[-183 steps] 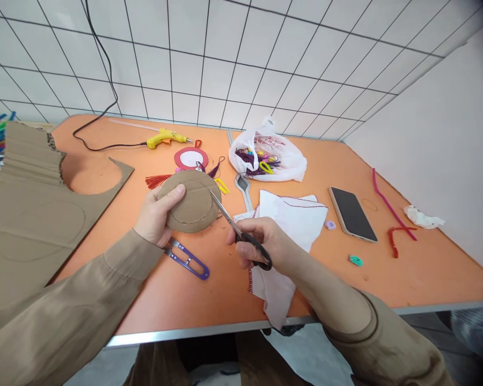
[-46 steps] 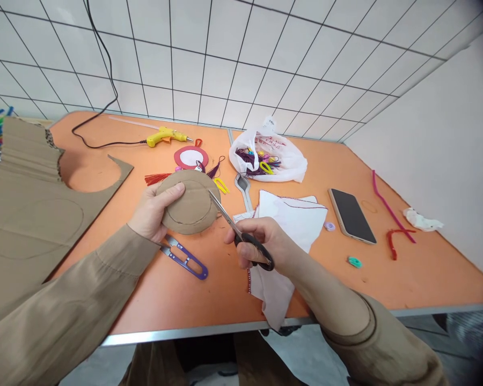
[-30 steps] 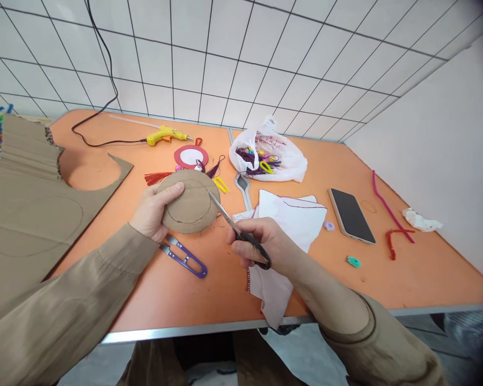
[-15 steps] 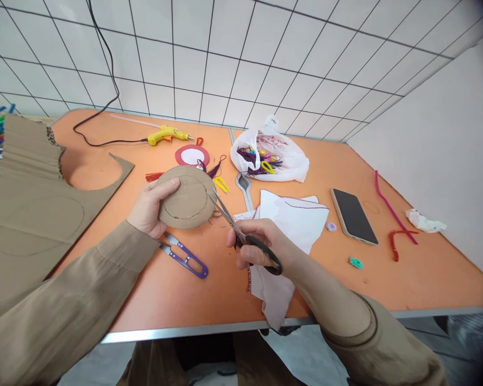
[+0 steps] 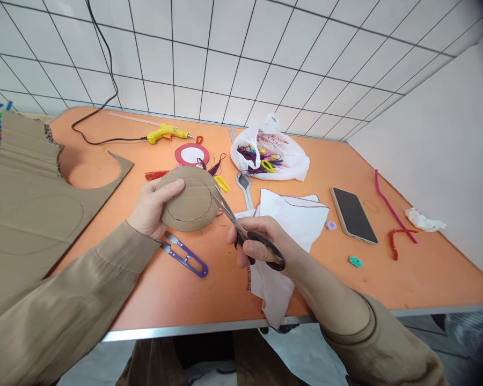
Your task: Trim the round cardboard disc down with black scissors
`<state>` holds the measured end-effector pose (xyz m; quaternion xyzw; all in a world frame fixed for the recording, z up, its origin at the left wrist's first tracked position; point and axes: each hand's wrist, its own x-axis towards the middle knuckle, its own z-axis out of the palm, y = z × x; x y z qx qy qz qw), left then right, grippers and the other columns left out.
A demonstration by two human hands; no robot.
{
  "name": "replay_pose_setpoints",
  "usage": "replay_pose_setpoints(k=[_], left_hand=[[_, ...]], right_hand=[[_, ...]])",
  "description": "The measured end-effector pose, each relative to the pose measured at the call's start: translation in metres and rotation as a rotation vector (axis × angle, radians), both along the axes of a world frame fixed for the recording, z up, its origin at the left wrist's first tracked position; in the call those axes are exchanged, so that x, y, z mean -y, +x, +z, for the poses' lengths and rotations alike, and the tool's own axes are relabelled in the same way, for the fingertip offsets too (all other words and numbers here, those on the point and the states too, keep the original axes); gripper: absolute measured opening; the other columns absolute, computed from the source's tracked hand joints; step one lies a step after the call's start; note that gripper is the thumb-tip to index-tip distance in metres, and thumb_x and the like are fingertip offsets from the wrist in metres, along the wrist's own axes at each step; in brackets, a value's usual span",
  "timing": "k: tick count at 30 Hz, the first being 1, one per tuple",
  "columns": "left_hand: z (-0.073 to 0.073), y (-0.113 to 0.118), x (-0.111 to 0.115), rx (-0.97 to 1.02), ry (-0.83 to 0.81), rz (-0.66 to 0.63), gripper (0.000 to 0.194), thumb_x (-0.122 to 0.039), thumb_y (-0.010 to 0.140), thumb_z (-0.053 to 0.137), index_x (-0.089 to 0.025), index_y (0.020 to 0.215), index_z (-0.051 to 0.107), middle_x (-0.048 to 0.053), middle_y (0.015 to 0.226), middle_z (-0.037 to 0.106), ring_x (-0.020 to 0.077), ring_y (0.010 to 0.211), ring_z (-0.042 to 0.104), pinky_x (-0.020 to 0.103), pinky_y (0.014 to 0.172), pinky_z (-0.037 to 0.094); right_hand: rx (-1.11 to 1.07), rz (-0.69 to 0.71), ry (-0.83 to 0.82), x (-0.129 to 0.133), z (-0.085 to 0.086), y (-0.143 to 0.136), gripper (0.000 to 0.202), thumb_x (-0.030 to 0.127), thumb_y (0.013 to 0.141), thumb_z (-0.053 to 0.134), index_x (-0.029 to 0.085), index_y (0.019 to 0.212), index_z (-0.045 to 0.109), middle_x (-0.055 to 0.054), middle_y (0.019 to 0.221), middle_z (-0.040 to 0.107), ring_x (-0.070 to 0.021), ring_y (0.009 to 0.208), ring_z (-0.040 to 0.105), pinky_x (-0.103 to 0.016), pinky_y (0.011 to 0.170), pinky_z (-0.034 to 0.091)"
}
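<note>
1. Orange table (image 5: 221, 300) mid-frame, tiled wall (image 5: 201, 59) behind.
2. Cardboard disc (image 5: 189, 206), centre-left: broad face to camera, marked ring visible. Left hand (image 5: 151, 209) closed on its left edge, thumb on face, fingers hidden behind.
3. Scissors (image 5: 228, 210): long axis lower right to upper left, blades slightly parted at disc's right edge; contact unclear. Right hand (image 5: 261, 241) curled round handles.
4. Cardboard sheet (image 5: 28, 214) cut off by left frame edge.

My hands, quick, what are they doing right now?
Left hand: closed on the round cardboard piece.
Right hand: closed on the scissors, blades slightly apart.
</note>
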<state>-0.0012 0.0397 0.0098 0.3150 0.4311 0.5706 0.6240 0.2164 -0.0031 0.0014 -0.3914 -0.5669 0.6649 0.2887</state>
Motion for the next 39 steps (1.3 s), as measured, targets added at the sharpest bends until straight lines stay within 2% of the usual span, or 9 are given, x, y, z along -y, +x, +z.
replay_pose_setpoints(k=[6, 12, 22, 30, 39], left_hand=[[0.000, 0.000, 0.001, -0.036, 0.013, -0.021, 0.031, -0.030, 0.057, 0.083, -0.010, 0.080, 0.075, 0.011, 0.075, 0.075, 0.0283, 0.076, 0.071, 0.032, 0.061, 0.057], [0.004, -0.001, 0.005, -0.106, 0.019, -0.073, 0.027, -0.032, 0.061, 0.081, -0.011, 0.077, 0.074, 0.008, 0.061, 0.070, 0.0278, 0.070, 0.071, 0.037, 0.066, 0.059], [0.003, 0.000, 0.005, -0.100, -0.007, -0.045, 0.030, -0.030, 0.063, 0.079, -0.010, 0.086, 0.075, 0.008, 0.057, 0.068, 0.0276, 0.063, 0.069, 0.038, 0.060, 0.059], [0.001, 0.001, 0.005, -0.065, 0.019, -0.036, 0.026, -0.029, 0.063, 0.080, -0.011, 0.082, 0.075, 0.012, 0.079, 0.075, 0.0289, 0.078, 0.072, 0.035, 0.067, 0.058], [-0.004, 0.000, 0.002, -0.022, -0.011, -0.059, 0.026, -0.028, 0.063, 0.080, -0.010, 0.081, 0.074, 0.013, 0.079, 0.076, 0.0291, 0.078, 0.072, 0.035, 0.068, 0.058]], right_hand=[[0.002, 0.000, 0.008, 0.000, 0.003, -0.001, 0.046, 0.054, 0.064, 0.079, 0.015, 0.080, 0.061, 0.002, 0.056, 0.058, -0.0111, 0.047, 0.055, -0.023, 0.047, 0.047], [0.063, -0.019, -0.020, 0.003, 0.006, -0.002, 0.038, 0.043, 0.063, 0.080, 0.015, 0.078, 0.060, 0.003, 0.056, 0.057, -0.0103, 0.046, 0.056, -0.020, 0.044, 0.044], [0.138, -0.038, -0.046, 0.003, 0.011, -0.005, 0.035, 0.039, 0.063, 0.080, 0.015, 0.075, 0.058, 0.005, 0.052, 0.054, -0.0093, 0.044, 0.055, -0.018, 0.041, 0.041], [0.162, -0.036, -0.060, 0.003, 0.014, -0.005, 0.036, 0.041, 0.064, 0.080, 0.015, 0.073, 0.056, 0.006, 0.050, 0.051, -0.0085, 0.042, 0.053, -0.017, 0.038, 0.037], [0.266, -0.058, 0.016, 0.006, 0.020, -0.008, 0.023, 0.032, 0.071, 0.069, 0.016, 0.064, 0.053, 0.006, 0.049, 0.045, -0.0082, 0.041, 0.050, -0.018, 0.039, 0.037]])
